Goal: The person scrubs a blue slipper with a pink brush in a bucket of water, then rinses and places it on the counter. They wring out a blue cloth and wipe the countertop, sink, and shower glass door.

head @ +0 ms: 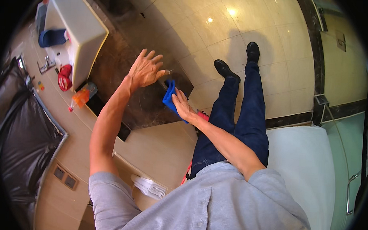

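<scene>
My left hand [146, 68] hovers over or rests on the dark marble-like countertop [112, 64], palm down with fingers spread. A small thin pale bit shows at its thumb tip; what it is cannot be told. My right hand [183, 105] lies against a folded blue cloth [170, 97] near the counter's front corner, fingers nearly straight, the thumb side partly hidden. To the left stands a white washbasin [81, 20] with a chrome faucet [46, 64]. Beside the basin lies a clear bottle with orange on it [80, 98], its cap red.
A dark blue object [52, 38] and a red item [64, 77] are at the basin. Folded white towels [149, 186] sit on a lower shelf. Wall sockets [65, 176] are at lower left. A white tub-like surface [301, 155] stands right of my legs, beside glass with a metal handle [350, 193].
</scene>
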Tool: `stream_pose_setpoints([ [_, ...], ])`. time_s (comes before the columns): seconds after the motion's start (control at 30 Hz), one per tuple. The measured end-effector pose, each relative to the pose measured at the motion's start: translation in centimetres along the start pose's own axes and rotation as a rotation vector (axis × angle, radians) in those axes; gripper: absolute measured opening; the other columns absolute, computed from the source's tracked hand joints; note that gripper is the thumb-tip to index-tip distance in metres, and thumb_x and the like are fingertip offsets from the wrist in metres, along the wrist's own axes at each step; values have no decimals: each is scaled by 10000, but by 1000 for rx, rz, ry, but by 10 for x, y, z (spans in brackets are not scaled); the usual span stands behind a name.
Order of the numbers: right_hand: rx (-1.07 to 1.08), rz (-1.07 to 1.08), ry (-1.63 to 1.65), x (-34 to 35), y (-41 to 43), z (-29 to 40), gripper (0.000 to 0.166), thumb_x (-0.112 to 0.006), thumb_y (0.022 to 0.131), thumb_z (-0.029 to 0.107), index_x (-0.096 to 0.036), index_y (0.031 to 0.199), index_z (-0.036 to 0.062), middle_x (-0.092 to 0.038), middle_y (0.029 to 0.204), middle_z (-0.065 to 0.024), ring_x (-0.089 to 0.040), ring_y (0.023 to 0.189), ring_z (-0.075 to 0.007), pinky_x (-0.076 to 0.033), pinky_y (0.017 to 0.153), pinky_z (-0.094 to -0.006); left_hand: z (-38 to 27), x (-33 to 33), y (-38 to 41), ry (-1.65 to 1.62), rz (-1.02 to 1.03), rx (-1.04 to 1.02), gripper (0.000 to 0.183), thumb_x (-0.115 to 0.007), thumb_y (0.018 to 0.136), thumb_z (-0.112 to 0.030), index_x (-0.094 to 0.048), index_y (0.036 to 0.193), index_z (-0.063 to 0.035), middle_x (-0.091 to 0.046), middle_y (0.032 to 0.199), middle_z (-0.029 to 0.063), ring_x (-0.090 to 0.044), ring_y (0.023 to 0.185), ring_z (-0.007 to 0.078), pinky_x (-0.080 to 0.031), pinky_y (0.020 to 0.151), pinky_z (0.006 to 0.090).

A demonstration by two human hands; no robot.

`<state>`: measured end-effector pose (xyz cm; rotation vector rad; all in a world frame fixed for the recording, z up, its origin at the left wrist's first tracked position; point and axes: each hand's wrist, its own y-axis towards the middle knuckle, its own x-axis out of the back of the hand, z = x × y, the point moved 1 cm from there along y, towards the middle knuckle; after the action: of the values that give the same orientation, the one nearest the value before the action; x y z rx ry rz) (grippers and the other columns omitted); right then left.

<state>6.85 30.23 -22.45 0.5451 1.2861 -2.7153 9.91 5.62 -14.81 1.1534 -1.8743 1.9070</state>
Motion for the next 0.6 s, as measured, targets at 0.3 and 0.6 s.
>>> stream_pose_setpoints([
  [0.3,274,-140,-109,-13,78,33,621,-328,1059,481,-359,1545,96,-250,1602,-254,-256,1459,-448,-224,1200,-500,6,-6,5,-24,-241,-99,465,-558,924,-298,-614,1345,-110,-496,1517,85,-465,1378,319,-347,1126,487],
  [0.6,427,-154,2,1,11,26,547,-438,1053,363,-417,1479,21,-361,1541,-276,-334,1429,-446,-271,1189,-497,5,-5,3,-62,-261,-103,511,-605,903,-260,-565,1398,-139,-464,1547,82,-473,1375,316,-364,1116,472],
])
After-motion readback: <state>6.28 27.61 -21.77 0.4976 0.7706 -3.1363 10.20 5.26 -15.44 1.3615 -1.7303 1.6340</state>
